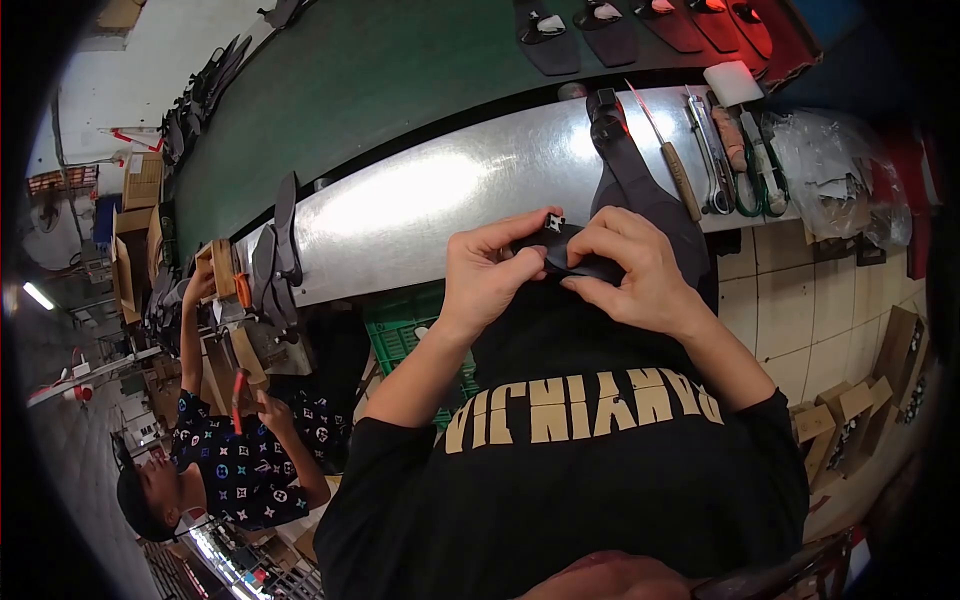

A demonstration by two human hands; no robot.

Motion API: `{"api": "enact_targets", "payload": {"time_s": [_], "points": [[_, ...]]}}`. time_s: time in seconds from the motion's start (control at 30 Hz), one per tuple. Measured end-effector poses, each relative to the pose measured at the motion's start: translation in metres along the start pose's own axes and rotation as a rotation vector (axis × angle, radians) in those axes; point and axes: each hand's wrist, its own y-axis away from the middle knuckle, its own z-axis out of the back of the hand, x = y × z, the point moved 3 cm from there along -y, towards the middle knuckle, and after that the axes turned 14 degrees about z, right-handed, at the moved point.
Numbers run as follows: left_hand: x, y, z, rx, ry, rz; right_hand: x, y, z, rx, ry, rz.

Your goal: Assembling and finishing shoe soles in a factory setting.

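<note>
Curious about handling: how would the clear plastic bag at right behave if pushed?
The clear plastic bag would probably crumple, its film being visibly creased. It's likely light, being see-through film. It might slip off, as part seems to overhang the metal worktop.

A shiny metal bench point(400, 210) bears an awl point(674, 168) and green-handled scissors point(774, 188).

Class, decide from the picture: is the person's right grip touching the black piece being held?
Touching. The head view shows the right grip pinching the black piece between thumb and fingers, with no gap.
</note>
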Motion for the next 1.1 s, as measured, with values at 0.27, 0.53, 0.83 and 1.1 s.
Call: {"api": "enact_targets", "payload": {"time_s": [0.27, 0.53, 0.83, 1.1], "points": [[0.001, -0.005, 0.010, 0.129, 0.196, 0.368, 0.012, 0.008, -0.006, -0.134, 0.224, 0.207], [0.008, -0.003, 0.004, 0.107, 0.138, 0.316, 0.011, 0.005, -0.005, -0.224, 0.098, 0.090], [0.027, -0.004, -0.004, 0.027, -0.053, 0.184, 0.004, 0.014, -0.011, -0.181, 0.214, 0.039], [0.018, 0.002, -0.011, 0.091, -0.136, 0.224, 0.001, 0.019, -0.008, -0.202, 0.128, -0.068]]}}
